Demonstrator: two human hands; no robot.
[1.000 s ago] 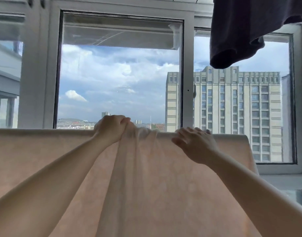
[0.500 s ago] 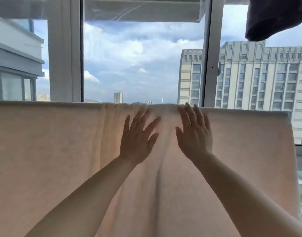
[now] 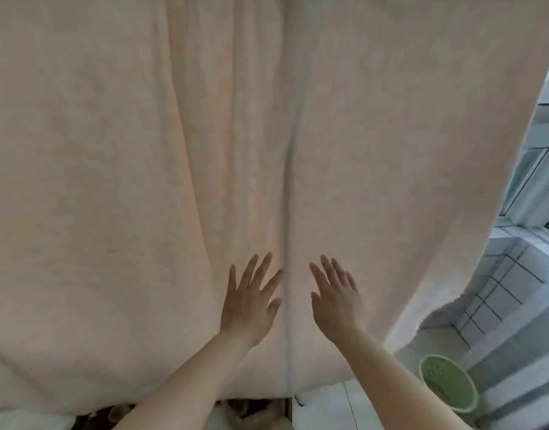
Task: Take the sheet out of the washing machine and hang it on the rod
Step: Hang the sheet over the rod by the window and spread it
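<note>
Window light behind the hung sheet (image 3: 111, 150), my palms now low

Left hand (image 3: 249, 302) and right hand (image 3: 335, 301), fingers spread flat, have slid down from the top edge, smoothing the centre fold; hanging looks nearly done

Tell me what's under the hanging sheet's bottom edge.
Below the sheet hem shows a pale floor and something dark and brownish, too blurred to name. A green round thing sits beside it at right. Whatever is behind the cloth is covered.

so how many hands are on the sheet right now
2. The left hand lies flat on the sheet just left of the centre fold; the right hand lies flat just right of it.
</note>
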